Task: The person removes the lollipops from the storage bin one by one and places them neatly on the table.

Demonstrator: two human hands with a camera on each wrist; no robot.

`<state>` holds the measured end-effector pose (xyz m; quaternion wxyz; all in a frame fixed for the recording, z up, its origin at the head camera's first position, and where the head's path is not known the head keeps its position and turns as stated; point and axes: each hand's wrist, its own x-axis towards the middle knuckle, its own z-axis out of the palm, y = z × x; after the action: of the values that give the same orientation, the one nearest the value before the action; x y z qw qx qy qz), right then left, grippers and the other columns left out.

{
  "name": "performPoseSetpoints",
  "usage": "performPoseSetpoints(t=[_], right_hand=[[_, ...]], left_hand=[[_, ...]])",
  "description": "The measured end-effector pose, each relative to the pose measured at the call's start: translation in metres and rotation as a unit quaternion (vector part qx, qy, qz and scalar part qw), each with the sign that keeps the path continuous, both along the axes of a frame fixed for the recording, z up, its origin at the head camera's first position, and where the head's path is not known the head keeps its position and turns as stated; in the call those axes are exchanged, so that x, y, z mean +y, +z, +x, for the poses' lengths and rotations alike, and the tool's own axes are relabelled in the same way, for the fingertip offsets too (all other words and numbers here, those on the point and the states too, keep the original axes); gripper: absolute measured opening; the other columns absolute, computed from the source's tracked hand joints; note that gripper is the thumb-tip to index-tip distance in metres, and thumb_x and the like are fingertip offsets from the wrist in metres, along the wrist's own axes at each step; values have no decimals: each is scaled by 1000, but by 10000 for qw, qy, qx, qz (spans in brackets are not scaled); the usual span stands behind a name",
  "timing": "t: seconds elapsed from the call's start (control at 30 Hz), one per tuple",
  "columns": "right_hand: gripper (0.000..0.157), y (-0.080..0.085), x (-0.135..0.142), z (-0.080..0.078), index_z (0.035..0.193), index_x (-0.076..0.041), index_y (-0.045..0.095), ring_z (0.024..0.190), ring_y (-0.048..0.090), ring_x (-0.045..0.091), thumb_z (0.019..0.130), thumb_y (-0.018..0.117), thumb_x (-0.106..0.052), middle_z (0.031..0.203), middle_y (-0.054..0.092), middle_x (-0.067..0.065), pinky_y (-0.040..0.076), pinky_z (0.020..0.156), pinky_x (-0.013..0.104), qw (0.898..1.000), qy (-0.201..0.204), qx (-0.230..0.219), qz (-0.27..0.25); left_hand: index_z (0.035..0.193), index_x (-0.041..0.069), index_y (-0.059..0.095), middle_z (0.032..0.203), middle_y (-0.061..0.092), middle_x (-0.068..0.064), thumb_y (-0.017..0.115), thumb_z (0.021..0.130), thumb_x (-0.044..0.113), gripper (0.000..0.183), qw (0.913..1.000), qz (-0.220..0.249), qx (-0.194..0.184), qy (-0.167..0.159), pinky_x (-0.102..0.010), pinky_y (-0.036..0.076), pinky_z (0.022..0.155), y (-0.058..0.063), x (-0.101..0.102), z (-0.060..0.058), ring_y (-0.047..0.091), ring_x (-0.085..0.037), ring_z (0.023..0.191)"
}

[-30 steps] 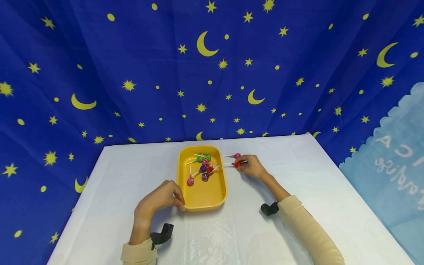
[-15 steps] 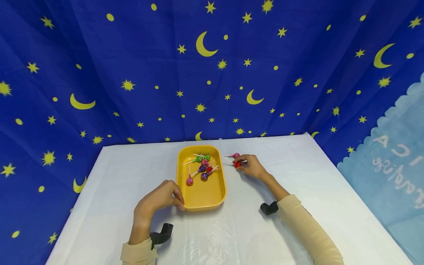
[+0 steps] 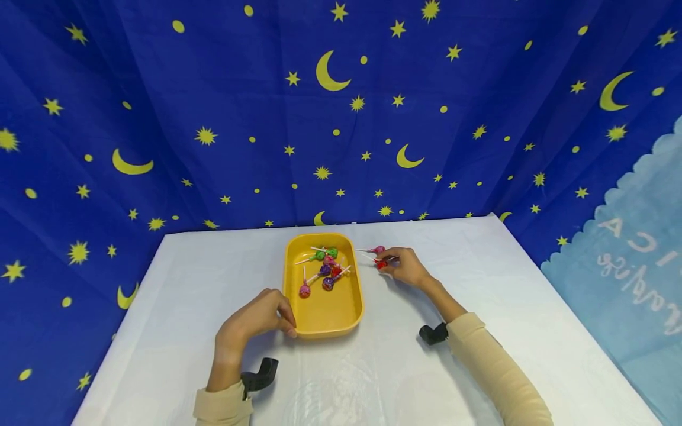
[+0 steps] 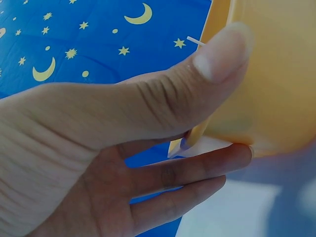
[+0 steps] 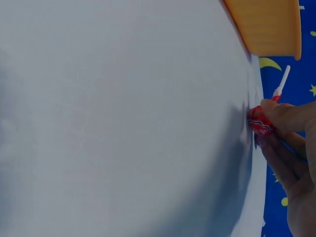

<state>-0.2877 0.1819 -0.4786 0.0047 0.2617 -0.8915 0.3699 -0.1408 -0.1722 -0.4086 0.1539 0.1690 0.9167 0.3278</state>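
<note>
A yellow tray (image 3: 327, 313) stands on the white table, with several wrapped lollipops lying in its far half: green, pink, red and purple ones, such as the pink lollipop (image 3: 304, 291). My left hand (image 3: 261, 316) grips the tray's near left corner; in the left wrist view the thumb presses on the outer wall. To the right of the tray, my right hand (image 3: 407, 267) pinches a red lollipop (image 5: 260, 121) by its head between thumb and fingers, its white stick angled up toward the tray. Just beyond those fingers another pink lollipop (image 3: 379, 249) lies on the table.
The white-covered table (image 3: 426, 378) spreads around the tray. A blue curtain (image 3: 240, 89) with yellow moons and stars hangs behind and at the sides. Black wrist mounts (image 3: 261, 374) jut out from both sleeves.
The red lollipop's stick has tilted upward a little in my right hand. My left hand stays on the tray's corner.
</note>
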Motion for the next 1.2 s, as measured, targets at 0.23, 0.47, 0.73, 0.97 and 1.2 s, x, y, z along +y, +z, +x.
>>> performPoseSetpoints(t=[0.23, 0.47, 0.73, 0.97, 1.2], right_hand=[[29, 7, 1, 0, 110, 2, 71, 101, 67, 31, 81, 75, -1, 106, 72, 15, 53, 92, 44, 9999, -32, 98, -15], [24, 19, -7, 4, 105, 4, 71, 97, 67, 34, 81, 73, 3, 103, 72, 18, 53, 89, 48, 9988, 120, 415, -213], [24, 35, -27, 12, 104, 2, 71, 85, 61, 35, 80, 76, 0, 101, 71, 19, 53, 80, 50, 9944, 570, 832, -310], [22, 48, -48, 22, 103, 1, 72, 91, 66, 34, 81, 75, 1, 102, 72, 17, 53, 81, 52, 9926, 830, 829, -302], [20, 56, -66, 30, 102, 4, 72, 90, 68, 27, 82, 72, 5, 100, 73, 16, 54, 82, 51, 9907, 1225, 572, -137]], left_hand=[[68, 17, 75, 67, 68, 9, 86, 70, 15, 11, 9999, 101, 20, -105, -30, 43, 69, -2, -2, -1, 52, -11, 69], [68, 18, 75, 66, 67, 10, 86, 70, 16, 11, 9999, 80, 66, -115, -30, 42, 70, -2, -2, 0, 51, -11, 69], [66, 20, 75, 65, 66, 11, 86, 70, 17, 13, 9999, -105, 43, 61, -32, 40, 74, -1, 0, 1, 49, -12, 72], [66, 19, 75, 65, 66, 10, 86, 70, 16, 13, 10000, -62, 12, 55, -32, 41, 71, -2, 0, 1, 50, -12, 70], [66, 19, 74, 66, 66, 10, 86, 70, 15, 13, 10000, -34, 8, 25, -31, 41, 69, -2, -1, 0, 50, -12, 69]])
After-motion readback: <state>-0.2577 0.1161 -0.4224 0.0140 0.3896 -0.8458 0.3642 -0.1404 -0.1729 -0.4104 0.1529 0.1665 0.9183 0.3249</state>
